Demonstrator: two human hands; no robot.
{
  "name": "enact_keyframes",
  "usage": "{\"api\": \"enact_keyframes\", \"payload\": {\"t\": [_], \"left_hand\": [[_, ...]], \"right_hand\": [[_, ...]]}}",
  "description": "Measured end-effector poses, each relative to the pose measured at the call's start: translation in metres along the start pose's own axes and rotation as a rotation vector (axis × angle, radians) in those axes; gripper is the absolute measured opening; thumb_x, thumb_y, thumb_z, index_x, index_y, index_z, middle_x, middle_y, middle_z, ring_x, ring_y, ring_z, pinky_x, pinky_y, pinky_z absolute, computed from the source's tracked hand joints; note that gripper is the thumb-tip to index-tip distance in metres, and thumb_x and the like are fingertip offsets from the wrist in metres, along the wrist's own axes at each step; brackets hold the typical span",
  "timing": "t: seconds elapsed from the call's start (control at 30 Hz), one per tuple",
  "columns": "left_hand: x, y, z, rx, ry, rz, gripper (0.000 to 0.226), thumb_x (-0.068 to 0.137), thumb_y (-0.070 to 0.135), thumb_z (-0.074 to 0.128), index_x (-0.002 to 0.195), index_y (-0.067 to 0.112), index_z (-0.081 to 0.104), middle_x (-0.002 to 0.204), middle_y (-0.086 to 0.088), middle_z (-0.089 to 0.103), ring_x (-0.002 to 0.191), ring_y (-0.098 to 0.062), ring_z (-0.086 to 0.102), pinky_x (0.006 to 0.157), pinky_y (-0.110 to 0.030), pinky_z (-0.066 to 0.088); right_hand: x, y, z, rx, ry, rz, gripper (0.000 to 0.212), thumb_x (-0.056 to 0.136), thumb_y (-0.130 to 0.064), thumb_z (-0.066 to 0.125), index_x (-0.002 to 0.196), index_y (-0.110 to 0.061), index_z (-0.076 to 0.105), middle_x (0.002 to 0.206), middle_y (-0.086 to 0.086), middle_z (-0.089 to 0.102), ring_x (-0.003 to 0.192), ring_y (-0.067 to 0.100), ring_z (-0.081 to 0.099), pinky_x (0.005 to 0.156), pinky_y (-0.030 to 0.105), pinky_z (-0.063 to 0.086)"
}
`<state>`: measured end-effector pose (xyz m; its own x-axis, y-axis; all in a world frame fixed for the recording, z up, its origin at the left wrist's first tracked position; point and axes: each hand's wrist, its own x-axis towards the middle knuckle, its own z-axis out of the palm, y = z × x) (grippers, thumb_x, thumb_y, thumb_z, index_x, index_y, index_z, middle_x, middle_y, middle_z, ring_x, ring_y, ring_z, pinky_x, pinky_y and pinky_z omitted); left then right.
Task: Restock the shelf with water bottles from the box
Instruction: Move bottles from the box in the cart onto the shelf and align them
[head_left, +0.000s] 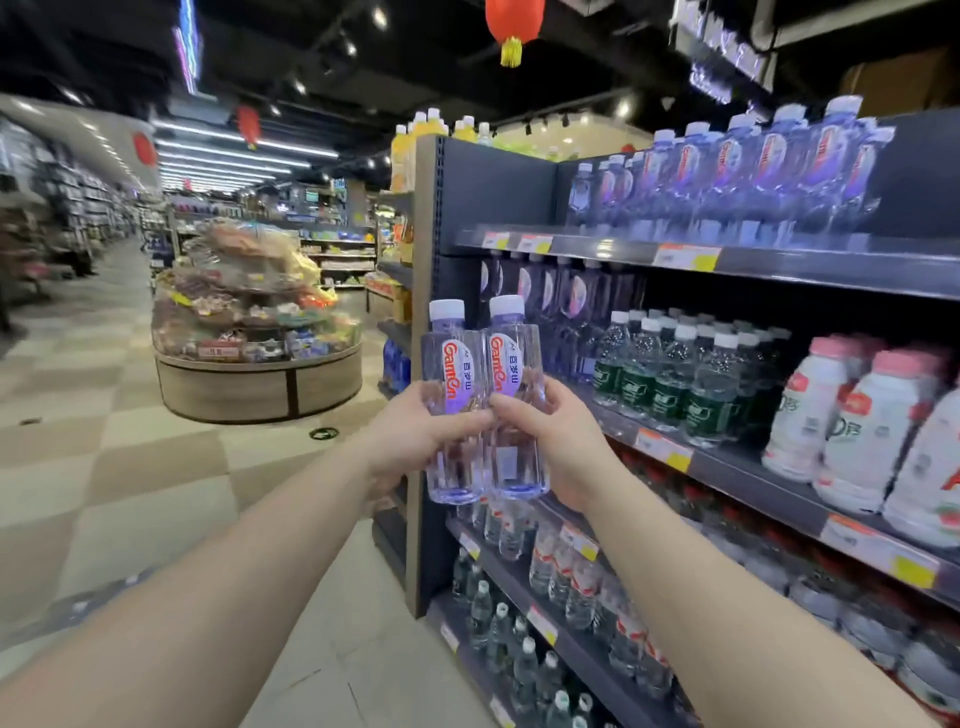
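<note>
**Two bottles held up at the shelf end**

Two clear water bottles, a left bottle and a right bottle, stand upright side by side and touching, raised in the air just in front of the end post of the shelf unit. Each has a pale cap and a red-lettered label. The left hand holds the left one and the right hand the right one, with the fingers curled round the lower bodies and the thumbs meeting across the front.

Behind them, four shelf levels show. The top shelf carries a row of like bottles, too blurred to count. The next level down holds dark-labelled bottles at its left, green-labelled bottles in several rows, and at least three white drink bottles, the rightmost cut off by the frame. The lower shelves hold red-labelled and clear bottles, partly hidden by the right forearm.

To the left the aisle floor lies open as far as a round display stand piled with packets. The box is not in view.
</note>
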<state>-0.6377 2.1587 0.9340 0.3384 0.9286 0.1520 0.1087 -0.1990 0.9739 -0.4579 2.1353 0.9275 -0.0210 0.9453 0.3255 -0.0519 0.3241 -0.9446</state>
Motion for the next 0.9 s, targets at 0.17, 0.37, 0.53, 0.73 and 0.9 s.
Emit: {"api": "enact_keyframes", "payload": {"t": [0.17, 0.37, 0.53, 0.73, 0.9], "left_hand": [[0.092, 0.013, -0.038, 0.071, -0.060, 0.072, 0.065, 0.072, 0.045, 0.084, 0.128, 0.021, 0.060, 0.111, 0.003, 0.075, 0.102, -0.017, 0.072, 0.090, -0.037, 0.054], [0.199, 0.019, -0.069, 0.048, -0.078, 0.095, 0.120, 0.043, 0.070, 0.088, 0.144, 0.028, 0.038, 0.138, 0.004, 0.060, 0.112, -0.016, 0.067, 0.105, -0.048, 0.047], [0.288, 0.022, -0.077, -0.126, -0.327, 0.079, 0.066, 0.076, 0.028, 0.083, 0.129, 0.020, 0.044, 0.108, -0.001, 0.075, 0.084, -0.012, 0.075, 0.069, -0.031, 0.059], [0.397, 0.032, -0.094, -0.067, -0.502, 0.226, 0.095, 0.057, 0.046, 0.091, 0.136, 0.021, 0.045, 0.121, -0.003, 0.071, 0.109, -0.028, 0.069, 0.102, -0.061, 0.045], [0.476, 0.051, -0.106, -0.170, -0.638, 0.290, 0.086, 0.059, 0.036, 0.089, 0.134, 0.022, 0.051, 0.119, -0.005, 0.072, 0.109, -0.032, 0.069, 0.106, -0.066, 0.037]], "right_hand": [[0.096, -0.004, -0.009, -0.092, -0.035, -0.044, 0.021, 0.086, -0.009, 0.070, 0.107, -0.007, 0.069, 0.098, 0.006, 0.076, 0.085, 0.014, 0.072, 0.074, 0.023, 0.054], [0.181, -0.007, -0.019, -0.234, 0.014, -0.045, 0.024, 0.085, -0.018, 0.074, 0.109, -0.012, 0.071, 0.103, 0.004, 0.076, 0.098, 0.018, 0.071, 0.076, 0.017, 0.053], [0.243, 0.000, -0.037, -0.282, 0.161, -0.070, 0.025, 0.081, -0.029, 0.077, 0.102, -0.016, 0.073, 0.095, -0.004, 0.077, 0.087, 0.008, 0.072, 0.076, 0.021, 0.051], [0.317, 0.009, -0.043, -0.263, 0.390, -0.105, 0.018, 0.085, -0.014, 0.072, 0.103, -0.015, 0.072, 0.101, 0.004, 0.077, 0.094, 0.021, 0.073, 0.076, 0.026, 0.053], [0.355, 0.009, -0.044, -0.331, 0.580, -0.119, 0.025, 0.083, -0.014, 0.075, 0.107, -0.016, 0.070, 0.100, 0.005, 0.077, 0.099, 0.026, 0.072, 0.083, 0.032, 0.053]]}}
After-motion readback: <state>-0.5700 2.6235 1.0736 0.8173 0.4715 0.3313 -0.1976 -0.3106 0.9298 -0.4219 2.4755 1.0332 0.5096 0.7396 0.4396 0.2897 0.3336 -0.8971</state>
